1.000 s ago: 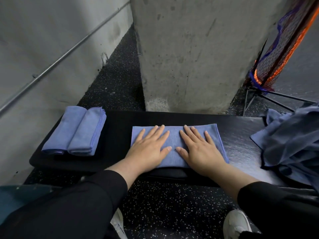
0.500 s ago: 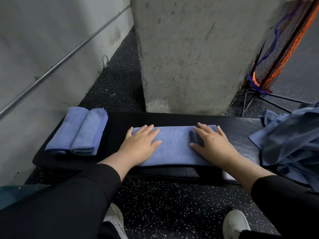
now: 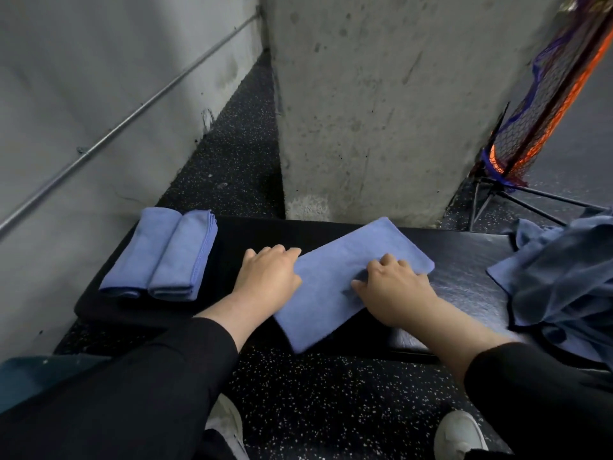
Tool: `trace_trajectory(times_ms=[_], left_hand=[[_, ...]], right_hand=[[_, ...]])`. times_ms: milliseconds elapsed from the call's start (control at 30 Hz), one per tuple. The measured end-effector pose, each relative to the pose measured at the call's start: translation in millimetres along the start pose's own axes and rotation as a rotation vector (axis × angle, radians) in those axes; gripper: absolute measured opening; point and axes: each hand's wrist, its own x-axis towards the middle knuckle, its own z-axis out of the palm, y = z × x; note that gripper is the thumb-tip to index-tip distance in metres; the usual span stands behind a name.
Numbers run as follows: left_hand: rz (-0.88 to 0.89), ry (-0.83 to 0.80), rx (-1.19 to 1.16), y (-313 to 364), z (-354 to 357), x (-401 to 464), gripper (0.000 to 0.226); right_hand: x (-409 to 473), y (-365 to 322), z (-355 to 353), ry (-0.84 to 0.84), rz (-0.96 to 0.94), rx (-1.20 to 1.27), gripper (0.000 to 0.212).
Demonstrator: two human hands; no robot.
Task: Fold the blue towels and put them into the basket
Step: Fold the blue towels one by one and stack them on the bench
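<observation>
Occupying the lower middle of the frame: black bench [image 3: 464, 270], bearing all the towel stock in view.
Lying heaped at the right edge of the frame: unfolded blue towels [image 3: 560, 280], awaiting folding.
Lying askew at centre frame: half-folded blue towel [image 3: 335, 287], long strip, near corner overhanging the bench's front edge; apparently being turned for a further fold.
Sitting at left of frame, side by side on the bench: two folded towels [image 3: 166, 252], done but not yet basketed.
Showing no basket anywhere; possibly out of view. Judging the task under way: two folded, one in hand, pile and all basketing remaining.
Gripping the strip's left edge: left hand [image 3: 268, 277], fingers [image 3: 282, 252] curling over the cloth.
Pinching a bunched ridge mid-strip: right hand [image 3: 394, 287], fingers [image 3: 388, 262] clenching on fabric, thumb pressing flat.
</observation>
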Motion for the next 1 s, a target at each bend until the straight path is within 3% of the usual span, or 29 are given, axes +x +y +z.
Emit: trace_trajectory(times_ms=[200, 333, 433, 533, 633, 800, 933, 1000], left_hand=[[0.107, -0.067, -0.115, -0.6, -5.2, -32.9, 0.037], [0.219, -0.034, -0.056, 3.8, -3.5, -49.6, 0.033], [0.278, 0.038, -0.087, -4.4, -0.2, -49.2, 0.04], [0.423, -0.046, -0.078, -17.5, 10.5, -47.5, 0.044], [0.429, -0.092, -0.08, -25.2, 16.5, -48.1, 0.051], [0.429, -0.055, -0.122, -30.1, 17.3, -50.5, 0.061], [0.508, 0.022, -0.153, -23.8, 14.9, -56.7, 0.042], [0.543, 0.016, -0.146, -15.0, 11.7, -60.8, 0.044]], right_hand=[[56.9, 0.3, 6.7, 0.004, -0.129, 0.054, 0.039], [76.1, 15.6, 5.0, -0.02, -0.258, 0.172, 0.05], [68.6, 24.0, 12.4, 0.171, -0.318, 0.182, 0.043], [43.1, 33.3, 24.6, 0.408, -0.526, 0.223, 0.022], [10.2, 47.0, 38.5, 0.324, -0.708, 0.217, 0.037], [-24.8, 75.7, 55.1, 0.157, -0.742, 0.098, 0.067], [-29.9, 74.7, 54.6, 0.194, -0.704, 0.13, 0.055], [-28.9, 68.9, 52.3, 0.257, -0.701, 0.139, 0.042]])
